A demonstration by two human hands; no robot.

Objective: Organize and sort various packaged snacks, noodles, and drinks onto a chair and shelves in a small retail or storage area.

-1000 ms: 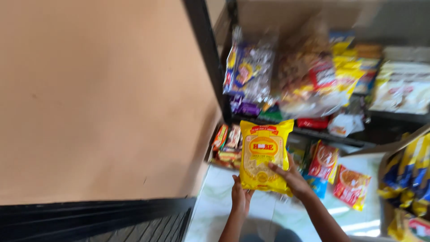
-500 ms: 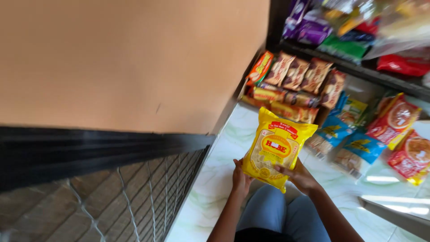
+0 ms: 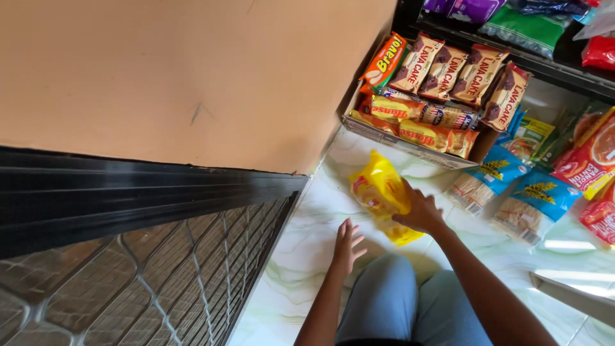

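A yellow snack packet (image 3: 379, 192) lies on the pale marbled floor (image 3: 307, 256) in front of me. My right hand (image 3: 419, 213) rests on its right side, fingers closed over the packet's edge. My left hand (image 3: 348, 244) hovers open just left of the packet, fingers spread, touching nothing. My knee in blue jeans (image 3: 391, 301) is below both hands.
A cardboard tray (image 3: 410, 146) of brown cake packets and yellow biscuit packs stands beyond the packet. Blue noodle packets (image 3: 512, 192) and red packets (image 3: 586, 160) lie to the right. A tan wall (image 3: 179, 77) and a metal grille gate (image 3: 147, 269) fill the left.
The yellow packet went from held upright in both hands down onto the floor. My left hand has let go of it; my right hand stays on it. The view tilted downward.
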